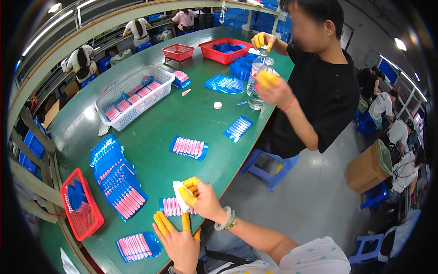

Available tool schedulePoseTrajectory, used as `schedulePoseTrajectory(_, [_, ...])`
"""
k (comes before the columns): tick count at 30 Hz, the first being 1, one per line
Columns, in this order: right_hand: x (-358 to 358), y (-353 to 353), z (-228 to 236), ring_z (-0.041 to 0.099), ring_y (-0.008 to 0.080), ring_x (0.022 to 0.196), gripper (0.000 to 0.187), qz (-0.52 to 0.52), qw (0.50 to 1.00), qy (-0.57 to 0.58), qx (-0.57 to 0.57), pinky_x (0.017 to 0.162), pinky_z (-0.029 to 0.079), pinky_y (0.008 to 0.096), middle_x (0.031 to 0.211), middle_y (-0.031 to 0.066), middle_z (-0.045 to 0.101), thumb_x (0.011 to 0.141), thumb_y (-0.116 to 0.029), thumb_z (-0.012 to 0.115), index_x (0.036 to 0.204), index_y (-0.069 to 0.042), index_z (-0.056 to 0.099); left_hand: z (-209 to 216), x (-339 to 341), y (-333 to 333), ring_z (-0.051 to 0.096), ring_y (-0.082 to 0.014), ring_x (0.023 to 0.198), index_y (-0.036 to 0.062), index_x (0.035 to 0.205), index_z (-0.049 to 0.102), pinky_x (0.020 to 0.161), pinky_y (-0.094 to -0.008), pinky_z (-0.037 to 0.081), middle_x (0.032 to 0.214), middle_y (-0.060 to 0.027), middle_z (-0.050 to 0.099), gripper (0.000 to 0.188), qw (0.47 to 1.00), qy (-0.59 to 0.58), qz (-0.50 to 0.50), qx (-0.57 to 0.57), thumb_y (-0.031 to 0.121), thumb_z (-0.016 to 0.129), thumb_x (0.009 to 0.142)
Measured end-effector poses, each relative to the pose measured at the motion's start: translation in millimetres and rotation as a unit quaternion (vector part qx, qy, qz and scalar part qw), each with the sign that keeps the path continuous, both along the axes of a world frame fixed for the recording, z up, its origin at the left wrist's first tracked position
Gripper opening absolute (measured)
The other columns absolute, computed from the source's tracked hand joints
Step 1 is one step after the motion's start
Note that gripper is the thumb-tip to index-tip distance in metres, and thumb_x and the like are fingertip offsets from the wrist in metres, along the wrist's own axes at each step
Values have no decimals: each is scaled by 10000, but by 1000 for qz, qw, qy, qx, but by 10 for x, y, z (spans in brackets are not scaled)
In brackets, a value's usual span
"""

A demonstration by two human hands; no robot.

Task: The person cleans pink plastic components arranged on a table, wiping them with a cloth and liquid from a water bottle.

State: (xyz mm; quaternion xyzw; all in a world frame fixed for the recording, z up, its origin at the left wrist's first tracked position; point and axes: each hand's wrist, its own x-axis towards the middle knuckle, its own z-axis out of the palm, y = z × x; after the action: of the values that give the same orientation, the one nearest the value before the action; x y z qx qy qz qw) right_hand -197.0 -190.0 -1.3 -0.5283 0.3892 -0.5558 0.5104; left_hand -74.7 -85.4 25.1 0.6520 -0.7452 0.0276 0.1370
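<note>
My right hand [205, 201], yellow covers on its fingertips, is closed on a folded white cloth [184, 195]. It holds the cloth over a blue card with a row of pink strips [169, 207] near the table's edge. My left hand [179, 244], also with yellow finger covers, spreads its fingers at the near side of that card. Part of the card is hidden under the cloth and hands. To the left lies another blue card with pink strips [137, 246]; a similar card [189, 148] sits farther off. Overlapping cards [114, 169] form a long row at the left.
The green table [159, 123] bears a white basket [137, 112] of cards, a red basket [93, 223], red trays [219, 57] and a white cap [217, 105]. At right, a co-worker in black [324, 91] handles clear bottles [257, 104] beside a blue stool [269, 166].
</note>
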Motion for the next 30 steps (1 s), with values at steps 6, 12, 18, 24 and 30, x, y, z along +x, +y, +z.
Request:
schedulePoseTrajectory(6, [27,13,-1,669,91,661,167,-24,998,0,-50,539,528,264,807,61,694,963,-122,654,1037,15,593,-24,-5,23,300,-526,1409,127,1348,615,1190,-617,153,1371,-449,404,661,1000,-7,-3,7,311,776,734])
schedulePoseTrajectory(12, [37,7,3,673,92,661,175,-19,999,7,-37,532,526,262,810,64,702,960,-131,661,1030,18,600,4,-10,7,313,-531,1401,119,1328,632,1192,-614,155,1363,-451,411,630,1000,6,-1,-8,308,764,742])
schedulePoseTrajectory(18, [20,-21,6,673,92,657,175,-19,999,7,-39,528,523,261,801,67,704,961,-134,660,1023,19,603,-3,-8,-13,318,-531,1398,112,1293,660,1194,-611,156,1354,-451,419,580,1000,-7,-7,-19,302,757,754])
schedulePoseTrajectory(24, [51,1,31,668,89,653,172,-12,999,7,-39,526,520,260,797,64,702,962,-131,658,1021,20,601,-25,17,10,325,-535,1393,113,1275,675,1196,-609,156,1359,-450,414,559,1000,-4,-2,-19,296,757,753])
schedulePoseTrajectory(30, [-6,86,30,644,64,711,177,-18,999,32,-10,599,513,234,843,47,693,951,-94,670,1068,22,608,0,-18,47,319,-530,1395,146,1336,633,1187,-611,174,1398,-439,381,636,1000,10,1,3,309,774,737])
